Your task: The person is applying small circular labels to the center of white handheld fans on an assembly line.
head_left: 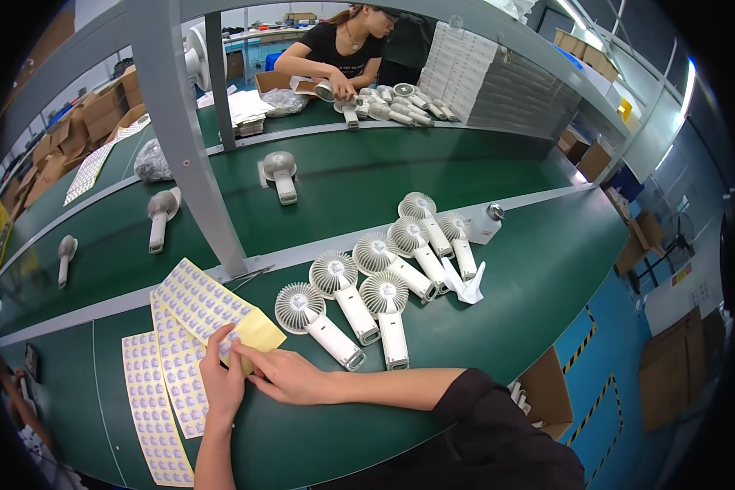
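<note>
A yellow-backed sheet of stickers [204, 300] lies at a slant over two other sticker sheets, its near right corner bare of stickers. My left hand [223, 380] is closed on the near edge of this sheet, thumb and forefinger pinching it. From the right, my right hand [294, 377] meets it there, fingers bent together at the same edge, close to the left fingertips. Whether a loose sticker is between the fingers is hidden. Beside my hands lie several white handheld fans [353, 306] with round grilles, handles toward me.
A white bottle [487, 224] and a crumpled white tissue [465, 282] lie by the fans. Beyond a metal rail, a green conveyor belt [335, 204] carries more fans. A grey post [189, 139] rises beyond the sheets. Across the belt, a co-worker [343, 61] handles fans.
</note>
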The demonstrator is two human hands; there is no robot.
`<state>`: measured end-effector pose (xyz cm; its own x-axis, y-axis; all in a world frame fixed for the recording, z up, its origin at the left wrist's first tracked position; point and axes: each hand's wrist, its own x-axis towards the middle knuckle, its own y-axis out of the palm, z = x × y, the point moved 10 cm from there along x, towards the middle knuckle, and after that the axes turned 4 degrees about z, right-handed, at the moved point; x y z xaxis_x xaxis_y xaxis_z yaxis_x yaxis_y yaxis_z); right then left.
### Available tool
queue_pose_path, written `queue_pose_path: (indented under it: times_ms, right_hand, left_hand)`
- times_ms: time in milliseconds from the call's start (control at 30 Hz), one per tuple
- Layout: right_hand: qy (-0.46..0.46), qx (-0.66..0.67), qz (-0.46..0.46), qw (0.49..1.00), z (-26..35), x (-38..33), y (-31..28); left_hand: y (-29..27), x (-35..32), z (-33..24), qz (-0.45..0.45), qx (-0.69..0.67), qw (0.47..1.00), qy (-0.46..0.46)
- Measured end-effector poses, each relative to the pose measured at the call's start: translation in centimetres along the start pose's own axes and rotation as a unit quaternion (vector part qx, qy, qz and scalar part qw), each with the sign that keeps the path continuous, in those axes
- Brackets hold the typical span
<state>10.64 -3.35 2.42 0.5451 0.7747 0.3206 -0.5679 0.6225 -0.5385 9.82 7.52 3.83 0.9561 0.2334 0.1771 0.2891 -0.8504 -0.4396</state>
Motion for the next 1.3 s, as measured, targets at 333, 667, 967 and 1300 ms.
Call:
queue_pose_path:
  times_ms: [333,667,967,1300]
  right_hand:
    - [-0.02,-0.026,-0.032,0.999,0.0,-0.2,-0.1]
    - [-0.003,-0.037,-0.021,0.999,-0.5,-0.1,0.2]
    - [-0.013,-0.039,-0.024,0.999,-0.3,-0.1,0.1]
    - [0.001,-0.035,-0.012,0.999,-0.7,-0.2,0.3]
  left_hand:
    - [-0.1,0.0,-0.1,-0.004,0.029,0.999,0.024]
    - [-0.2,-0.1,-0.1,-0.009,0.029,0.999,0.042]
    - [-0.3,0.0,-0.4,-0.022,0.045,0.996,0.076]
    - [0.0,0.0,0.2,-0.003,0.043,0.999,0.024]
